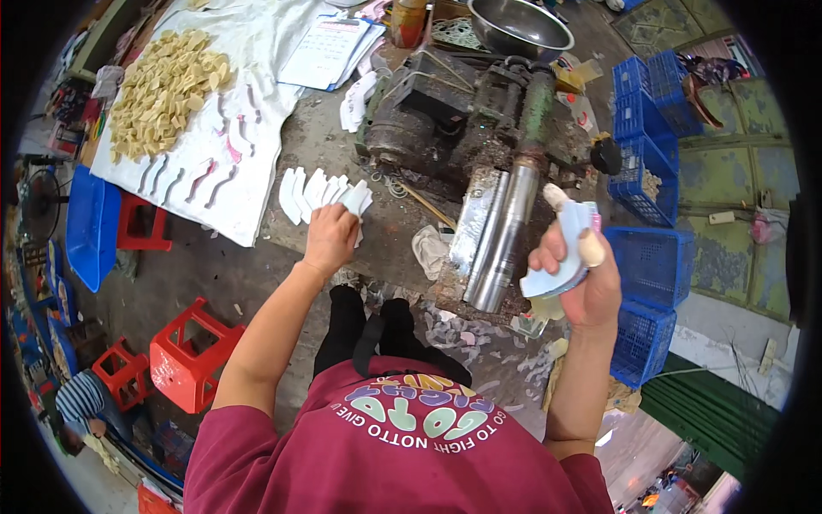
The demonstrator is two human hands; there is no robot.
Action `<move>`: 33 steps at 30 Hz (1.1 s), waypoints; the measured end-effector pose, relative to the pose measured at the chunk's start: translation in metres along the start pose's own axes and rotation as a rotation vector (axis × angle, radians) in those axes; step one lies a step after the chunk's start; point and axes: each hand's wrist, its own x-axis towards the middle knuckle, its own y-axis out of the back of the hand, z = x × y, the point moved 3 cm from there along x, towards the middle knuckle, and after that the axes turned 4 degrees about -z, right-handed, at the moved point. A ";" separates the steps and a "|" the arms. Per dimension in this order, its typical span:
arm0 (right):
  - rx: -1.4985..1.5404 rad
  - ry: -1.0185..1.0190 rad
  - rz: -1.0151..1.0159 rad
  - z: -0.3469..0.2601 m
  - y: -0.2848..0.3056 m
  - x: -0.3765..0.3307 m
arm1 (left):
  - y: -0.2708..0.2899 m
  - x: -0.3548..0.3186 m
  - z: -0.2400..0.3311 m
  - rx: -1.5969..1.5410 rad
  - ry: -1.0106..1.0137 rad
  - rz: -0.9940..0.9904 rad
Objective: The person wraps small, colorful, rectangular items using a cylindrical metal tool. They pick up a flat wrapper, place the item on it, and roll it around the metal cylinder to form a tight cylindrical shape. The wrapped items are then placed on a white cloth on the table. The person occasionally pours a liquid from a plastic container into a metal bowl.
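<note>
My right hand (593, 287) grips a small stack of light blue and white curved pieces (561, 261), held beside the machine's metal rollers. Pale covers sit on its thumb and one fingertip. On the worktable, a fanned row of white curved pieces (301, 195) lies left of the machine. My left hand (330, 238) reaches to the right part of this row. Its fingers are closed together at a white curved piece (354, 198); the fingertips are partly hidden. Between my hands are the shiny rollers (507, 236) of a greasy dark machine (428, 111).
A white cloth (257, 146) at the left carries a heap of tan pieces (163, 94) and several thin curved strips. A clipboard (321, 51) and a metal bowl (522, 26) lie at the back. Blue crates (646, 265) line the right; red stools (193, 355) stand left.
</note>
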 end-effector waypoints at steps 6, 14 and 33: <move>-0.224 -0.007 0.069 0.013 -0.015 -0.007 | 0.036 0.028 0.081 -0.470 0.165 0.132; -0.413 0.070 -0.012 0.007 -0.043 -0.011 | 0.107 0.082 0.201 -1.562 0.234 -0.356; -0.362 0.116 -0.059 0.013 -0.034 -0.019 | 0.109 0.099 0.231 -1.190 0.202 -0.288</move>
